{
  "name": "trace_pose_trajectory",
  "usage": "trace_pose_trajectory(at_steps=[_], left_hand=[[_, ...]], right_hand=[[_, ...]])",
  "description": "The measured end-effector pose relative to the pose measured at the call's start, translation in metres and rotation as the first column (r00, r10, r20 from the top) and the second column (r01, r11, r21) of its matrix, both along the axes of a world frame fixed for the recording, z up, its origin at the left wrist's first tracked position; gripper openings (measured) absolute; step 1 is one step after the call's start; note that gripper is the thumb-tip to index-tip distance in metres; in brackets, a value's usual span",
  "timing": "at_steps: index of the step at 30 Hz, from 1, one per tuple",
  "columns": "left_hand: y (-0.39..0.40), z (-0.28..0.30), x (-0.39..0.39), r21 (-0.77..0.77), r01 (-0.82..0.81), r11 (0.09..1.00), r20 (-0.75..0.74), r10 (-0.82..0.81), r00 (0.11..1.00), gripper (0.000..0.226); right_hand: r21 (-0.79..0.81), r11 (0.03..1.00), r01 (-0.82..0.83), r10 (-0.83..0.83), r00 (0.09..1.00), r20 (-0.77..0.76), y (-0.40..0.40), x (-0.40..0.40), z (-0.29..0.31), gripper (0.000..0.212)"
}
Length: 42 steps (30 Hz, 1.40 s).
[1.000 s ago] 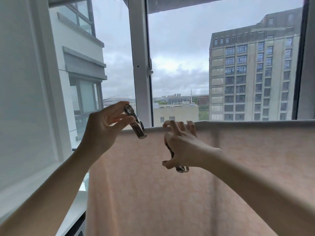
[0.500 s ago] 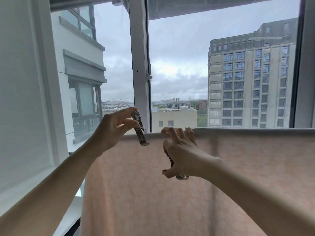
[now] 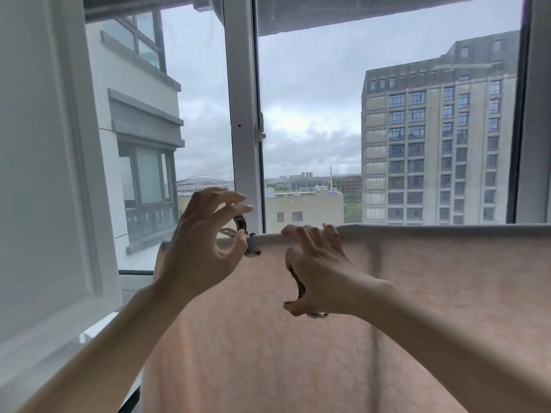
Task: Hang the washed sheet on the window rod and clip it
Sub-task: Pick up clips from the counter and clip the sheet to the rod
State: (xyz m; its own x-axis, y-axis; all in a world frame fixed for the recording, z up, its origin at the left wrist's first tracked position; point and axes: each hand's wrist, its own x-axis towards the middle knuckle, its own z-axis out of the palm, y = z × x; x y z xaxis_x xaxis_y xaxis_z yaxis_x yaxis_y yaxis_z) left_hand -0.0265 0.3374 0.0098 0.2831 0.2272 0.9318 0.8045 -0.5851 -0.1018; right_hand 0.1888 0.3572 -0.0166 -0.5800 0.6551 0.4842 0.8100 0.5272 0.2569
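The shiny metal clip was brought down onto the pale pink sheet edge, pinched by the left hand, while a spare metal clip was gripped in the right hand, so clipping was judged underway.

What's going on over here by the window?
A person is hanging a pink sheet over a rod at the window. The left hand pinches a metal clip right at the sheet's top edge, near its left end. The right hand rests its fingertips on the top fold and holds spare clips against the palm.
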Motion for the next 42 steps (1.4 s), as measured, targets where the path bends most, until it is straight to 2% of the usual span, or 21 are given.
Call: trace_pose_trajectory(at_steps=[2,5,8,11,13,15,18,21,27,35,42], left_hand=[[-0.006,-0.006,0.013,0.092,-0.022,0.996,-0.082,0.029,0.996,0.02],[-0.008,-0.02,0.036,0.042,0.036,0.998,-0.175,-0.028,0.984,0.018],[-0.001,-0.033,0.055,-0.096,0.133,0.986,-0.05,-0.139,0.989,0.029],[0.014,-0.038,0.067,-0.199,0.124,0.972,0.076,-0.111,0.991,0.042],[0.023,-0.039,0.069,-0.25,0.066,0.966,0.073,-0.049,0.996,0.044],[0.031,-0.04,0.069,-0.267,-0.012,0.964,0.007,0.014,1.0,0.039],[0.038,-0.042,0.069,-0.188,-0.103,0.977,-0.111,0.083,0.99,0.033],[0.043,-0.041,0.076,-0.104,-0.111,0.988,-0.158,0.094,0.983,0.031],[0.054,-0.039,0.111,-0.026,-0.021,0.999,-0.172,0.016,0.985,0.031],[0.063,-0.039,0.163,0.077,0.094,0.993,-0.11,-0.085,0.99,0.029],[0.071,-0.039,0.199,0.194,0.129,0.973,-0.212,-0.087,0.973,0.029]], right_hand=[[-0.001,1.0,-0.009,0.009,1.0,0.001,0.0,0.002,0.0,0.062],[0.008,1.0,-0.028,0.028,1.0,0.005,-0.001,0.004,-0.001,0.063],[0.03,0.998,-0.048,0.048,0.999,0.002,-0.003,0.008,-0.002,0.062],[0.026,0.998,-0.064,0.064,0.998,0.013,-0.003,0.015,-0.003,0.064],[0.022,0.996,-0.086,0.085,0.996,0.006,-0.004,0.021,-0.004,0.063],[0.015,0.996,-0.085,0.085,0.996,-0.012,-0.007,0.028,-0.005,0.062],[0.035,0.997,-0.066,0.067,0.997,-0.047,-0.012,0.039,-0.009,0.063],[0.06,0.997,-0.038,0.043,0.996,-0.084,-0.018,0.054,-0.014,0.064],[0.058,0.998,0.022,-0.011,0.984,-0.179,-0.042,0.095,-0.017,0.063],[-0.078,0.994,0.079,-0.103,0.92,-0.377,-0.074,0.144,-0.027,0.065],[-0.108,0.985,0.136,-0.17,0.877,-0.449,-0.089,0.177,-0.042,0.064]])
